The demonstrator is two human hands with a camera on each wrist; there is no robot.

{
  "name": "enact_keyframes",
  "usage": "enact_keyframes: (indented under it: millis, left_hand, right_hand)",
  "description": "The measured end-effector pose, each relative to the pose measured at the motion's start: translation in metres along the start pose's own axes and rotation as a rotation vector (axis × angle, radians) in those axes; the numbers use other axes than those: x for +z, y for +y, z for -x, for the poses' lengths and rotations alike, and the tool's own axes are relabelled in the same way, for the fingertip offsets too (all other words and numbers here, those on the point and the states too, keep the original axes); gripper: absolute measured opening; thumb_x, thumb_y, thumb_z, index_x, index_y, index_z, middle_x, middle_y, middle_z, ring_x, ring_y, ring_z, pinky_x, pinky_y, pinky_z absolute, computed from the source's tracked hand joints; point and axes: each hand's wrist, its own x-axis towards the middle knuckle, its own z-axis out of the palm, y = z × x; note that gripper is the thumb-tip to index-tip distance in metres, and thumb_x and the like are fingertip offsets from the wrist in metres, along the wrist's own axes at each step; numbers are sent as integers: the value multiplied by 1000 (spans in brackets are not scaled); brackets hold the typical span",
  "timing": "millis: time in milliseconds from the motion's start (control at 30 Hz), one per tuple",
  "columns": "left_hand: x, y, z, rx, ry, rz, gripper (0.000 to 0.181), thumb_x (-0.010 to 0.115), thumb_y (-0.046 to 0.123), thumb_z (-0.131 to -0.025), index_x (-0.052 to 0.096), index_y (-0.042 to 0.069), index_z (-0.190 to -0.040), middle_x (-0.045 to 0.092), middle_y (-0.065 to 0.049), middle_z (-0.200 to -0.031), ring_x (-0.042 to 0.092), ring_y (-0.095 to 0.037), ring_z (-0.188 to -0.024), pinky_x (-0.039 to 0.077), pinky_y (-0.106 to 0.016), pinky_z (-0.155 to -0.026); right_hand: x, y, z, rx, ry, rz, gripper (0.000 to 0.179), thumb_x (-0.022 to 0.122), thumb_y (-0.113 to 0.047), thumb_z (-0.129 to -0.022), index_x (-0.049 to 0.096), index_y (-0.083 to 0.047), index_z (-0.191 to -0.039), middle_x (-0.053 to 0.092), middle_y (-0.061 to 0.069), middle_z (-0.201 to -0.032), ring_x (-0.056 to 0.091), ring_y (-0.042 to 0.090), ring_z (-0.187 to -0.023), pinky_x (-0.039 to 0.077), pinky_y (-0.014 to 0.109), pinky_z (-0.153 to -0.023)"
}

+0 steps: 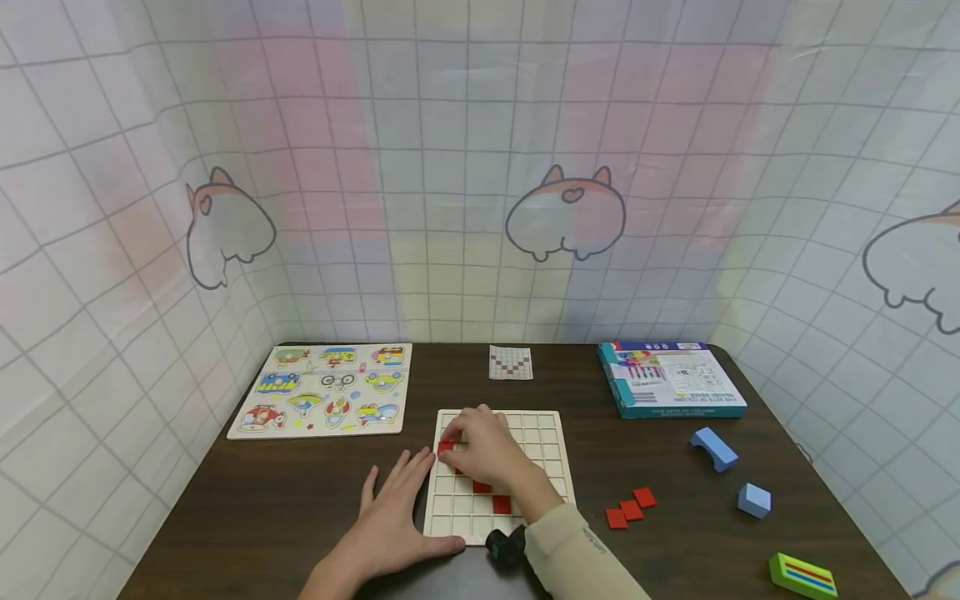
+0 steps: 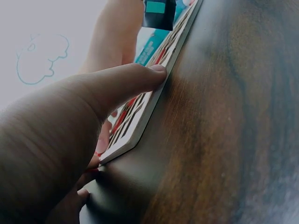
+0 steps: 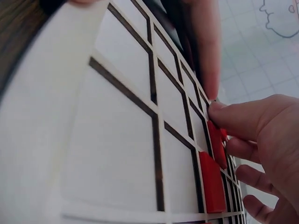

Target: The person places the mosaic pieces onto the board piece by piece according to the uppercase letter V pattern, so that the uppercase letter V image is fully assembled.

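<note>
A white gridded board (image 1: 551, 479) lies on the dark table, with red square tiles in some of its cells, running diagonally down to a lower red tile (image 1: 502, 505). My right hand (image 1: 487, 446) reaches over the board, thumb and index finger pinching a red tile (image 1: 446, 447) at its left edge. In the right wrist view, the thumb tip is close to the red tiles (image 3: 212, 182), its other fingers bent beside them. My left hand (image 1: 393, 517) is spread, with fingertips at the board's left edge and the thumb (image 2: 135, 77) against its near edge.
Several loose red tiles (image 1: 632, 510) lie right of the board. Farther right are a blue arch block (image 1: 714, 450), a blue block (image 1: 754, 500) and a green striped block (image 1: 803, 576). Behind stand a picture puzzle board (image 1: 322, 392), a small pattern card (image 1: 511, 363) and a flat box (image 1: 672, 381).
</note>
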Motion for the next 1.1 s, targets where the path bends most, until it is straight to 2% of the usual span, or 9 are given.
enact_keyframes:
  millis: [367,533,767,867,967,1100]
  left_hand:
    - [-1,2,1,2,3,-7,136,83,92,-70,35,22,-176,34,0,-184,19,-35,-174,0,-77,-132]
    - [-1,3,2,3,4,-11,136,84,91,-70,36,21,-176,34,-1,-183,20,-35,-174,1,-77,-132]
    - [-1,3,2,5,10,-7,135,85,90,-70,37,20,-175,34,0,-183,20,-34,-174,1,-77,-132]
    - [-1,4,3,11,13,-1,135,86,88,-70,37,20,-175,34,-1,-183,20,-34,-174,1,-77,-132]
    - [-1,3,3,9,13,0,135,86,88,-70,37,21,-175,34,-1,-183,20,-34,-174,0,-76,-133]
    - [-1,2,2,-1,8,-10,136,84,91,-69,36,22,-176,34,0,-183,20,-33,-174,0,-75,-133]
  right_hand:
    - [-2,-1,0,22,10,35,17,89,-39,-93,84,-27,-105,72,-10,-106,55,13,-102,42,41,-96]
    - [-5,-3,5,22,20,34,21,88,-38,-94,84,-24,-110,74,-7,-108,57,15,-105,43,42,-96]
    - [-10,1,16,24,54,-31,28,84,-35,-95,82,-22,-120,77,-5,-115,61,17,-111,45,45,-101]
    - [-14,3,23,24,59,-66,29,82,-34,-96,81,-22,-123,78,-5,-119,64,24,-127,45,53,-111]
    - [-18,6,30,23,57,-97,33,83,-34,-97,80,-20,-127,78,-4,-123,64,27,-132,44,56,-115]
    - [-22,10,39,29,54,-110,38,85,-37,-97,80,-19,-130,78,-4,-126,63,21,-125,45,52,-110]
